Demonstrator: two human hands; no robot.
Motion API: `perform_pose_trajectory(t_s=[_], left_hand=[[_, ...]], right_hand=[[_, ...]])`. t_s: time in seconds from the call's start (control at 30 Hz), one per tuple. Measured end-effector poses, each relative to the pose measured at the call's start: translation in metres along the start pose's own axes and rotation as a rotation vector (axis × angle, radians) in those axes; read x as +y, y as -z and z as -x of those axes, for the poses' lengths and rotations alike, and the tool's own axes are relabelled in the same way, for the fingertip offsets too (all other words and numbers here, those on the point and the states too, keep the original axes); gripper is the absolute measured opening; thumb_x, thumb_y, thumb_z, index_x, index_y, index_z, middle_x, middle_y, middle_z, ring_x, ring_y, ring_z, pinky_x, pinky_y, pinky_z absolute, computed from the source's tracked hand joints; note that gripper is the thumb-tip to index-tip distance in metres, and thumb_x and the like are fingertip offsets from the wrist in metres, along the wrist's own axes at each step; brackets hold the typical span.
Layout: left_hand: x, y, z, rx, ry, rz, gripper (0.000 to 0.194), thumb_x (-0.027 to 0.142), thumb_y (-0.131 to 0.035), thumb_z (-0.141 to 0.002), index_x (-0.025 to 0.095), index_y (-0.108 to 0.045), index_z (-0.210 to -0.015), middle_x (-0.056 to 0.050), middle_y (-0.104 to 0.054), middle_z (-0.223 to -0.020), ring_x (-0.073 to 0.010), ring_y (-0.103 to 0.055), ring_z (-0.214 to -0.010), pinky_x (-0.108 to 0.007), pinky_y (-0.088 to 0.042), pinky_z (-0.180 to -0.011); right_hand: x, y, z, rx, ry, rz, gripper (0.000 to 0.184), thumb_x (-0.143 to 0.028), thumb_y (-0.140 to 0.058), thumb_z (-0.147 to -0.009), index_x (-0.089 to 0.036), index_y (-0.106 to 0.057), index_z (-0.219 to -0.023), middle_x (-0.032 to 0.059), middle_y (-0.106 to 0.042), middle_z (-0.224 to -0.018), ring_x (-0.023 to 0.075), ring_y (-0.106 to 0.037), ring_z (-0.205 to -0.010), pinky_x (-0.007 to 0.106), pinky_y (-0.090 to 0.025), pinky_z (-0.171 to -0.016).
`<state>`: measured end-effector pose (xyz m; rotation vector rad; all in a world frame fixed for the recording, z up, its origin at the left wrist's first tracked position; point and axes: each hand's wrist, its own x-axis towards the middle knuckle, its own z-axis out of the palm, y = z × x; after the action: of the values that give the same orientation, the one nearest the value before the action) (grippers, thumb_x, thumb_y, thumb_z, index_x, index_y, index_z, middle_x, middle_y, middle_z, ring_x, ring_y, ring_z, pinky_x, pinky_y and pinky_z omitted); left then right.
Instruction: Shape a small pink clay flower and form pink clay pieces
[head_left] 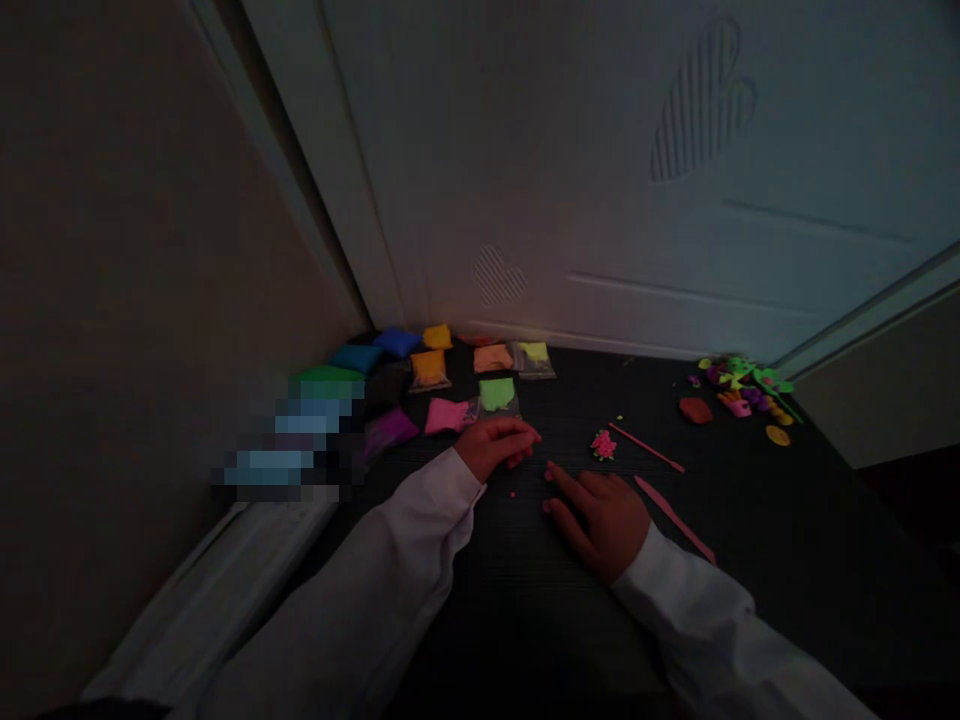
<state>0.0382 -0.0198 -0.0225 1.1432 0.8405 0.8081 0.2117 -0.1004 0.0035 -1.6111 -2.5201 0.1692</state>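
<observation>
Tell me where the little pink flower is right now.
In the head view, the pink flower lies right of centre on the dark table, just beyond the right hand, beside the thin pink stick's left end.

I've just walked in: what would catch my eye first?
Probably the left hand and the right hand, close together over the dark table, then the pink, flower-like piece just beyond the right hand. Brightly coloured packets stand out at the back left, and a cluster of colourful pieces at the far right.
</observation>
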Motion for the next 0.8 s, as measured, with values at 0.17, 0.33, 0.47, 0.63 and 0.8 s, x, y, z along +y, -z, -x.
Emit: perform_pose_trajectory(t_s=[0.17, 0.33, 0.47, 0.63, 0.8], left_hand=[[-0.001, 0.003, -0.001, 0.012, 0.022, 0.004, 0.023, 0.033, -0.057, -0.064, 0.012, -0.058, -0.075, 0.000, -0.053, -0.059, -0.0053, -0.045, -0.047, -0.019, -0.032, -0.044], [-0.004, 0.007, -0.003, 0.046, 0.065, -0.011, 0.027, 0.037, -0.057, -0.063, 0.011, -0.058, -0.068, 0.000, -0.052, -0.055, -0.0055, -0.043, -0.044, -0.020, -0.030, -0.043], [-0.008, 0.009, -0.006, 0.075, 0.008, -0.096, 0.027, 0.038, -0.057, -0.063, 0.011, -0.058, -0.069, 0.000, -0.051, -0.055, -0.0058, -0.042, -0.045, -0.020, -0.029, -0.043], [0.002, 0.003, 0.010, 0.040, -0.131, -0.515, 0.028, 0.038, -0.047, -0.070, 0.013, -0.060, -0.072, -0.001, -0.054, -0.061, -0.0088, -0.047, -0.053, -0.022, -0.036, -0.051], [0.010, -0.005, 0.040, 0.108, -0.381, -1.007, 0.025, 0.030, -0.043, -0.072, 0.015, -0.060, -0.081, -0.004, -0.056, -0.071, -0.0119, -0.050, -0.060, -0.025, -0.039, -0.057]], right_hand=[[-0.001, -0.002, -0.001, 0.046, 0.007, -0.019, 0.035, -0.035, -0.033, -0.080, -0.024, -0.047, -0.110, 0.0035, -0.057, -0.076, 0.0136, -0.050, -0.068, 0.028, -0.029, -0.062], [-0.004, -0.004, -0.001, 0.107, -0.001, -0.060, 0.036, -0.032, -0.036, -0.079, -0.023, -0.043, -0.113, 0.0042, -0.059, -0.082, 0.0151, -0.052, -0.073, 0.028, -0.032, -0.064], [-0.003, -0.006, -0.002, 0.165, -0.020, -0.093, 0.037, -0.028, -0.035, -0.078, -0.024, -0.040, -0.115, 0.0037, -0.058, -0.085, 0.0154, -0.053, -0.075, 0.028, -0.035, -0.065], [0.005, -0.002, -0.005, 0.277, -0.075, -0.142, 0.035, -0.023, -0.036, -0.078, -0.024, -0.045, -0.112, 0.0040, -0.056, -0.082, 0.0148, -0.053, -0.071, 0.027, -0.039, -0.063], [0.023, 0.001, -0.007, 0.471, -0.119, -0.231, 0.034, -0.019, -0.036, -0.077, -0.020, -0.048, -0.109, 0.0070, -0.055, -0.090, 0.0156, -0.052, -0.081, 0.028, -0.041, -0.071]])
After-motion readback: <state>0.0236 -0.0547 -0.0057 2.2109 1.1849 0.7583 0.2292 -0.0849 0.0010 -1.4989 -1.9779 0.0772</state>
